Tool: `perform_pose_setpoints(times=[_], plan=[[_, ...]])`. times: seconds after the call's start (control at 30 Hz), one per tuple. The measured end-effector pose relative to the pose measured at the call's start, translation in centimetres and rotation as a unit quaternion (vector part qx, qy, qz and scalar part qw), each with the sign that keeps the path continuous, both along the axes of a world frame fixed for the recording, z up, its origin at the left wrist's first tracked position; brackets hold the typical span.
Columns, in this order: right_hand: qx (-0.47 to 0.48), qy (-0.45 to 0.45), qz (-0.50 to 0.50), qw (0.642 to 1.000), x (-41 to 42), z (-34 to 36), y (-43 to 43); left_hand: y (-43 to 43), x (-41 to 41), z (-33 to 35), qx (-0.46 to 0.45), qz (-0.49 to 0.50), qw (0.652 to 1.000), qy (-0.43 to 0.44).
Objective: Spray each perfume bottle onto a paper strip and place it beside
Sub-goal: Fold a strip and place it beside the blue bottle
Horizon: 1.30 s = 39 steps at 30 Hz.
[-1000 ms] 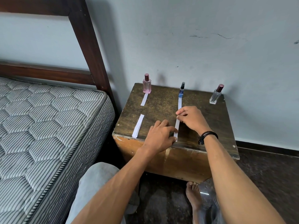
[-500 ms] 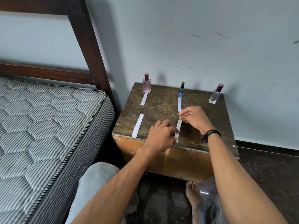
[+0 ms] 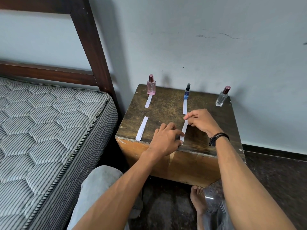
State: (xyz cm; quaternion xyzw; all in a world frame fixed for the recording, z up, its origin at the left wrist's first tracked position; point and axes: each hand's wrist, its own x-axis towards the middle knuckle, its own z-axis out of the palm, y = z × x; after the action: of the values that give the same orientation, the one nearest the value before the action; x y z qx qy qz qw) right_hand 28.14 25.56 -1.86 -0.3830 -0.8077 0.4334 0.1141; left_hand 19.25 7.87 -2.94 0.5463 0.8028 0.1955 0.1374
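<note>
Closest to me, my left hand [image 3: 166, 138] rests at the front edge of the table [image 3: 166, 112], forefinger laid along the near end of a strip [image 3: 184, 130]. The thumb sits just below at the edge, and I cannot tell if it pinches the paper or only pins it. A little further in, my right hand [image 3: 201, 122] pinches the strip's far end between thumb and forefinger, the other fingers curled. The paper runs taut between both hands and its near end seems to overhang the edge.

To the left lies a stack [image 3: 142, 128] of spare strips. Beyond, a left strip [image 3: 148, 101] lies in front of the pink bottle [image 3: 151, 85] and a middle strip [image 3: 184, 107] in front of the blue bottle [image 3: 187, 92]. The clear bottle [image 3: 222, 97] stands alone at the far right corner, so I judge 2 of 3 done.

The risks as I see them:
- If my hands pull against each other, the thin paper may tear or crease.
- If my left hand lets go first, the overhanging end may slip to the floor.
- Reaching for the clear bottle, my right arm passes close to the slim blue bottle, which looks easy to tip.
- The clear bottle stands near the edge, so a clumsy grab could push it off.
</note>
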Motion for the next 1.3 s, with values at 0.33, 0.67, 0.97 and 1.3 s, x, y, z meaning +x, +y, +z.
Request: perform_pose_setpoints(times=[0.33,0.67,0.97,1.3], plan=[[0.004,-0.008,-0.003,1.0,0.1,0.3,0.1,0.0,-0.1,-0.1,0.001,0.0,1.0,-0.001],[-0.019,0.012,-0.037,0.999,0.9,0.8,0.6,0.2,-0.4,-0.3,0.008,0.005,1.0,-0.024],[-0.039,0.038,-0.147,0.988,2.7,0.9,2.2,0.2,-0.5,-0.5,0.005,0.009,1.0,-0.022],[-0.074,0.082,-0.215,0.97,3.6,0.6,2.9,0.3,0.0,-0.8,0.019,0.018,1.0,-0.011]])
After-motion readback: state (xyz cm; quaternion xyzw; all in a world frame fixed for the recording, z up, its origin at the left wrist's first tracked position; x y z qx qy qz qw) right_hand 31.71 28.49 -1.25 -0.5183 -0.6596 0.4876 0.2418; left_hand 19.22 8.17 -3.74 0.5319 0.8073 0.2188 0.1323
